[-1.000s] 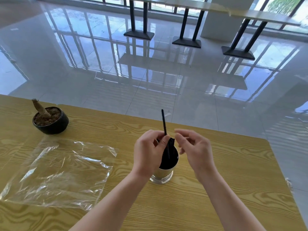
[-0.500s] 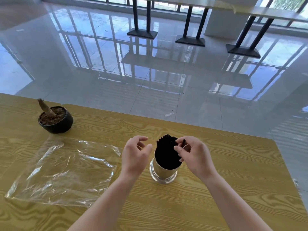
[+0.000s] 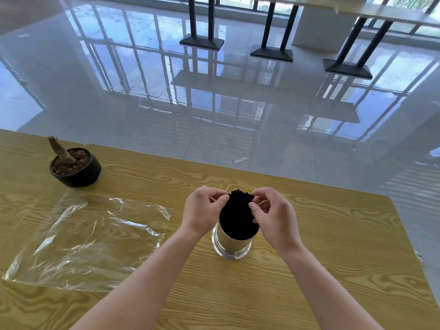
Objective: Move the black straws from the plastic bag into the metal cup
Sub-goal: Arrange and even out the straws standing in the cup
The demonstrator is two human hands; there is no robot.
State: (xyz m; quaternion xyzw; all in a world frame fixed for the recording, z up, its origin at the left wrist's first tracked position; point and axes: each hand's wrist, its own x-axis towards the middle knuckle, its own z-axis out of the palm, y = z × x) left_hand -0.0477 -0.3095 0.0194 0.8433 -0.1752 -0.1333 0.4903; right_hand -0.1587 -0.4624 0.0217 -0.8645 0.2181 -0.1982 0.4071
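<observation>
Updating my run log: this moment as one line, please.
black straws: in metal cup | left hand, right hand: gripping straw tops | plastic bag: empty, flat

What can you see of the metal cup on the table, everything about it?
The metal cup is a shiny, silver-looking cylinder with a slightly flared base, standing upright on the wooden table. It is packed with black straws that rise above its rim. The left hand and right hand flank it, fingertips pinching the straw tops; whether they touch the rim cannot be told.
</observation>
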